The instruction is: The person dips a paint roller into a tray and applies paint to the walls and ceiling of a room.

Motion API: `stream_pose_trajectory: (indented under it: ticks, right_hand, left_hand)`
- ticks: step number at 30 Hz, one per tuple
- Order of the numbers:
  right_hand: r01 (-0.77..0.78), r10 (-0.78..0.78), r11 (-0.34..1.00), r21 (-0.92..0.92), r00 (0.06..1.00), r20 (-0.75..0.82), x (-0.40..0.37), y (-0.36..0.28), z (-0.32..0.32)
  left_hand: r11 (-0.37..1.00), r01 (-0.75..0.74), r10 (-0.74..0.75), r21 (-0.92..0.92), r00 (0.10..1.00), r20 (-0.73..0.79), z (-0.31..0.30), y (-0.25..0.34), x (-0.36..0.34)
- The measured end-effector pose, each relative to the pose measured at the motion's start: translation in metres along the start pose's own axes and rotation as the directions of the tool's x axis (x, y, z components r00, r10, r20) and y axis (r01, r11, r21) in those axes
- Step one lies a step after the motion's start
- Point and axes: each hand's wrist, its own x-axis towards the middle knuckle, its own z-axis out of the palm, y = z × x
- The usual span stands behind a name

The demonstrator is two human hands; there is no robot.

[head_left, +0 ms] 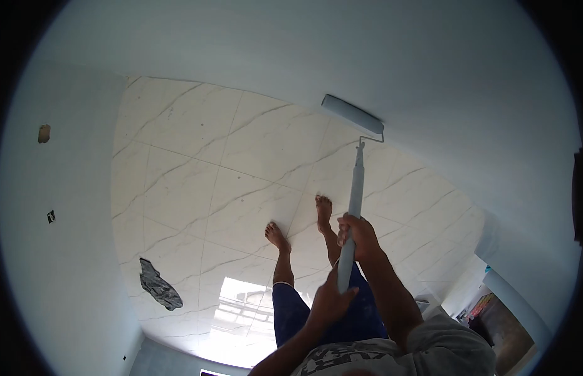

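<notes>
A paint roller [353, 114] with a grey-blue sleeve lies against the lower part of the wall [423, 81] in front of me. Its wire frame joins a long pole [355, 194], which slants back toward my body and is coated in the same pale paint. My right hand [359, 237] wraps round the middle of this pole. Lower down, close to my lap, my left hand [332, 297] grips the pole's near end, its thumb lying along the side.
Marbled tiles cover the floor [178, 182], where my bare feet stand. A crumpled dark plastic piece [158, 285] lies at the left. The left wall [72, 188] has cut-outs, including a box hole [44, 133]. At lower right, a doorway [501, 326] shows colourful items beyond.
</notes>
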Motion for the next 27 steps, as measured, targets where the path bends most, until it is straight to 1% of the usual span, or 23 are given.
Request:
stream_pose_trajectory:
  ticks: [1,3,4,6,7,9,11,13,15,17,18,19,20,22,24,25,26,27]
  right_hand:
    - [0.008,-0.008,1.0,-0.008,1.0,0.002,-0.032,-0.005,0.003]
    - [0.007,-0.007,1.0,-0.018,1.0,-0.002,-0.07,-0.007,0.004]
    - [0.023,-0.024,1.0,-0.019,0.999,-0.024,-0.081,-0.006,0.004]
    - [0.035,-0.037,0.999,-0.026,0.998,-0.046,-0.077,-0.005,0.003]
    - [0.011,-0.012,1.0,-0.028,0.999,-0.033,-0.064,-0.005,0.0]
    - [-0.022,0.022,0.999,-0.037,1.0,-0.01,-0.021,-0.001,-0.004]
    - [0.029,-0.027,0.998,-0.052,0.999,0.045,0.044,0.014,-0.01]
    - [-0.041,0.042,0.999,-0.015,0.999,0.02,0.106,0.015,-0.008]
    - [-0.07,0.07,0.998,-0.001,0.998,0.004,0.171,0.02,-0.013]
    - [-0.096,0.096,0.995,0.015,0.995,-0.012,0.216,0.015,-0.014]
    - [-0.132,0.132,0.991,0.008,0.991,-0.007,0.234,0.011,-0.015]
    - [-0.169,0.169,0.986,0.002,0.986,-0.002,0.25,0.007,-0.013]
    - [-0.175,0.175,0.984,0.003,0.984,-0.005,0.264,0.006,-0.011]
    - [-0.155,0.155,0.988,-0.002,0.988,0.009,0.282,0.004,-0.009]
    - [-0.173,0.173,0.985,0.018,0.985,-0.02,0.277,0.0,-0.008]
    - [-0.186,0.188,0.982,0.039,0.981,-0.049,0.27,-0.001,-0.007]
    - [-0.188,0.19,0.981,0.038,0.981,-0.051,0.254,-0.003,-0.007]
    - [-0.17,0.17,0.985,-0.014,0.985,-0.016,0.229,-0.005,-0.01]
  left_hand:
    - [1.0,-0.009,0.009,0.001,1.0,0.0,0.004,0.008,-0.024]
    - [0.998,0.068,-0.068,0.005,0.996,0.049,0.013,0.013,-0.06]
    - [0.998,0.068,-0.068,0.004,0.997,0.048,0.016,0.012,-0.064]
    - [1.0,0.01,-0.011,0.026,1.0,0.025,0.022,0.003,-0.06]
    - [1.0,0.014,-0.015,0.023,1.0,0.024,0.023,-0.002,-0.05]
    - [0.999,0.008,-0.008,-0.042,1.0,0.011,0.015,-0.012,-0.012]
    - [0.983,0.065,-0.058,-0.173,0.997,0.048,-0.003,-0.019,0.033]
    - [0.974,0.064,-0.052,-0.216,0.997,0.06,-0.017,-0.033,0.086]
    - [0.985,0.027,-0.023,-0.171,0.999,0.023,-0.017,-0.063,0.144]
    - [0.969,-0.055,0.055,-0.242,0.998,-0.006,-0.019,-0.079,0.192]
    - [0.968,-0.047,0.047,-0.246,0.999,-0.006,-0.02,-0.085,0.213]
    - [0.971,-0.077,0.073,-0.227,0.997,-0.026,-0.022,-0.089,0.232]
    - [0.972,-0.107,0.1,-0.207,0.994,-0.044,-0.025,-0.088,0.246]
    - [0.969,-0.079,0.075,-0.234,0.997,-0.029,-0.029,-0.083,0.259]
    - [0.962,-0.032,0.031,-0.271,1.0,-0.007,-0.034,-0.06,0.246]
    - [0.962,-0.022,0.022,-0.273,1.0,-0.006,-0.029,-0.066,0.24]
    - [0.973,-0.1,0.085,-0.21,0.993,-0.077,-0.018,-0.078,0.233]
    - [0.973,-0.183,0.163,-0.14,0.976,-0.142,-0.005,-0.087,0.226]
